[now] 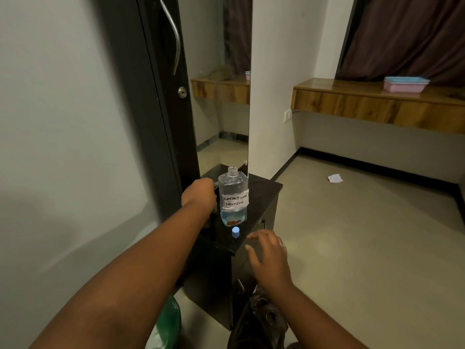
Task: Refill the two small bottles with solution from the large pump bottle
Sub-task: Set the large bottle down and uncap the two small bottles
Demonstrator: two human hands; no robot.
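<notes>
Your left hand sits just left of the bottle, fingers curled; whether it grips anything cannot be told. Your right hand hovers spread, below-right of the bottle. Bottle: uncapped, upright on the cabinet. 1 blue cap stands just before the bottle.

The bottle is clear with pale blue liquid and a white label lettered in black; the cap before it is light blue, on a glossy black cabinet. Farther off, the shelf is brown wood grain, the baskets pink and blue, the curtain dark maroon.
</notes>
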